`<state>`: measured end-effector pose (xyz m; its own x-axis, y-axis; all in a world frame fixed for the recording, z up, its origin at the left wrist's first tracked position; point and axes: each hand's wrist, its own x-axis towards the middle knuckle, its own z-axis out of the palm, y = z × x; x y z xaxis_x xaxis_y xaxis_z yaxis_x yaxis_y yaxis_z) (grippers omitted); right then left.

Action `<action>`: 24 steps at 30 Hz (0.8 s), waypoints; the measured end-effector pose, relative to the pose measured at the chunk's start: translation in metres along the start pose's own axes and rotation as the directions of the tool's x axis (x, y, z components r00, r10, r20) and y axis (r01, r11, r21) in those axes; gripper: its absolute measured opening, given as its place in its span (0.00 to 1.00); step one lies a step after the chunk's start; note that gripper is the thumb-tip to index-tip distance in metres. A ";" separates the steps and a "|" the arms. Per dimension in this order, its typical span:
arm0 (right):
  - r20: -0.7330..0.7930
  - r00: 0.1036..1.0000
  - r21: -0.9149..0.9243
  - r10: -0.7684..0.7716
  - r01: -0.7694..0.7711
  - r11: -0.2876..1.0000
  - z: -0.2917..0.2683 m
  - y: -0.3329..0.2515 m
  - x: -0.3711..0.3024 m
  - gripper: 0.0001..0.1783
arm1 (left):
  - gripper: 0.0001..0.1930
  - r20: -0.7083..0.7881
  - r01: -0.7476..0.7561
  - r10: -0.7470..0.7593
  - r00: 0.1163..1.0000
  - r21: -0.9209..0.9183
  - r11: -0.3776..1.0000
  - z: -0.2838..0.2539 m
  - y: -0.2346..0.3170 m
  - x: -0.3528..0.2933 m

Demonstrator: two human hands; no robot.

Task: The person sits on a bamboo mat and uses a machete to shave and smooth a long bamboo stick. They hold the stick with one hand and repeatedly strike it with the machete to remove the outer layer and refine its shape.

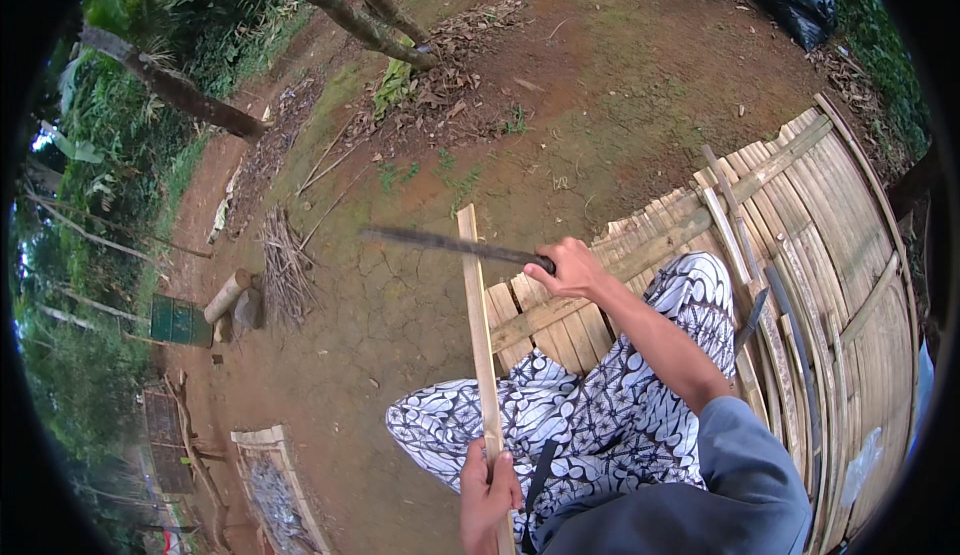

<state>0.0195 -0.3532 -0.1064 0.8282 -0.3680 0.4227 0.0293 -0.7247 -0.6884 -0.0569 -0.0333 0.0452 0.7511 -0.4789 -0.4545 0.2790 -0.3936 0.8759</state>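
Observation:
A long pale bamboo strip [478,330] stands out in front of me, its lower end beside my waist. My left hand [488,490] is closed around that lower part, thumb along the strip. In my right hand [573,270] is the dark handle of a machete [430,241], fingers wrapped round it. Its long blade points left and crosses the strip near the far end; motion blurs it. Whether the blade touches the strip I cannot tell. My crossed legs, in black and white patterned cloth [620,395], lie under both forearms.
I sit on a bamboo slat platform [860,195]. Several loose bamboo strips [800,305] and a dark blade-like piece [756,310] lie at my right. Beyond the platform edge are bare earth, a bundle of sticks [285,267], a green container [180,321], tree trunks [340,10] and a black bag [797,3].

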 end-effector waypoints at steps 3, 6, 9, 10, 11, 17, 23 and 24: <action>0.039 0.995 0.098 -0.090 0.086 0.992 0.001 -0.010 -0.003 0.29 | 0.06 0.037 0.042 -0.039 0.999 -0.072 0.997 0.004 -0.005 -0.003; 0.061 0.883 0.199 -0.465 0.446 0.873 0.005 -0.032 -0.004 0.29 | 0.05 0.041 0.038 -0.035 0.999 -0.080 0.996 0.006 -0.005 0.004; 0.041 0.872 0.162 -0.489 0.477 0.864 0.009 -0.029 -0.007 0.28 | 0.04 0.025 0.006 -0.005 1.000 -0.041 0.999 0.005 -0.007 0.000; 0.088 0.891 0.162 -0.446 0.429 0.889 0.010 -0.019 -0.008 0.27 | 0.04 0.019 -0.009 0.010 1.000 -0.028 1.000 0.002 -0.005 -0.003; 0.100 0.948 0.161 -0.303 0.285 0.945 0.011 -0.014 -0.008 0.27 | 0.04 0.015 -0.026 0.026 1.000 -0.015 1.000 0.000 -0.003 -0.007; 0.194 0.981 0.130 0.005 -0.031 0.991 0.010 -0.032 -0.009 0.26 | 0.04 -0.035 -0.024 0.022 0.999 -0.048 0.999 -0.010 0.002 -0.003; 0.052 0.921 0.208 -0.386 0.368 0.906 0.017 -0.028 -0.009 0.28 | 0.03 -0.057 -0.061 0.054 0.997 -0.119 0.991 -0.002 0.004 0.002; 0.084 0.966 0.191 -0.245 0.226 0.955 0.019 -0.024 -0.011 0.29 | 0.03 -0.094 -0.044 0.035 0.995 -0.095 0.995 -0.002 0.011 0.002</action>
<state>0.0205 -0.3206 -0.1055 0.8398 -0.1285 0.5274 0.3219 -0.6644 -0.6745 -0.0508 -0.0366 0.0537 0.8132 -0.4167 -0.4063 0.3013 -0.2959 0.9065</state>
